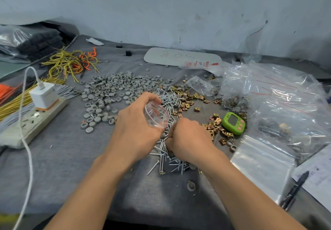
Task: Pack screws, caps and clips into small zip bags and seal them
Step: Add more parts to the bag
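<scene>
Currently left hand [136, 122] holds zip bag [156, 116] just above the screws [165, 151] on the desk [71, 158], grip pinching its left side; long axis left-right, red-striped open mouth pointing right. Right hand [187, 137] curls into the pile; whether its grip pinches screws, cannot tell

Green timer [233, 123], power strip [34, 120] with white charger [43, 95], pen [294, 190], yellow wires [69, 64]
</scene>
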`<state>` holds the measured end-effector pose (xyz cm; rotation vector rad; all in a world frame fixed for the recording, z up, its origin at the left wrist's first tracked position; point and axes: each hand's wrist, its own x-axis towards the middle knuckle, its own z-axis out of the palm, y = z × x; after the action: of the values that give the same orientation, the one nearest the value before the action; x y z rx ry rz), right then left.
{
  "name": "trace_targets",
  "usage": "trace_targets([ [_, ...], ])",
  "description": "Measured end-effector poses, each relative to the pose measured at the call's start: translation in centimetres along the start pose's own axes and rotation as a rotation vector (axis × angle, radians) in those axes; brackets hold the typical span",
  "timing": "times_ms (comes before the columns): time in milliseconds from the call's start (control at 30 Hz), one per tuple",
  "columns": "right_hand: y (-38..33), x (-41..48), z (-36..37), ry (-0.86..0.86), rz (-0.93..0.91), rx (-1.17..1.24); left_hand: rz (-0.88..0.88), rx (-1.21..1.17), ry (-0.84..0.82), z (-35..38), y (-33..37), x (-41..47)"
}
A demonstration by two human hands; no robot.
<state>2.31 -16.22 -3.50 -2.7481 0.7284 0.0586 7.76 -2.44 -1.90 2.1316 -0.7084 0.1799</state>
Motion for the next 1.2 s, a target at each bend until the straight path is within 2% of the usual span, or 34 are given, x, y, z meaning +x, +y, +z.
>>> trace_targets([
  [167,0.6,0.1,-0.3,-0.039,-0.039,0.108,-0.015,0.031,-0.006,-0.1,-0.1,0.0],
  [433,3.6,-0.3,-1.7,0.009,-0.131,0.442,-0.027,0.104,-0.014,-0.4,-0.3,0.1],
  [533,4.4,-0.6,-2.2,-0.076,-0.123,0.864,-0.030,0.114,-0.020,-0.3,-0.5,0.2],
  [667,4.3,-1.2,-3.1,-0.432,-0.149,1.568,0.007,0.108,-0.052,0.2,-0.3,0.1],
  [767,3.6,-1.5,-3.2,-0.585,-0.185,1.811,0.050,0.125,-0.097,0.8,0.2,-0.3],
  [867,3.0,-1.5,-3.0,-0.630,-0.187,1.876,0.065,0.119,-0.127,1.1,0.5,-0.4],
  [967,2.9,-1.3,-2.9,-0.604,-0.167,1.903,0.067,0.099,-0.135,1.0,0.7,-0.3],
  [1033,2.7,-1.1,-2.9,-0.489,-0.167,1.806,0.061,0.109,-0.147,0.9,0.8,-0.3],
  [1133,2.1,-1.4,-2.6,-0.168,-0.195,1.429,0.076,0.114,-0.184,0.9,0.9,-0.4],
  [1200,1.3,-1.7,-2.3,-0.043,-0.205,1.325,0.089,0.075,-0.211,0.9,0.9,-0.5],
])
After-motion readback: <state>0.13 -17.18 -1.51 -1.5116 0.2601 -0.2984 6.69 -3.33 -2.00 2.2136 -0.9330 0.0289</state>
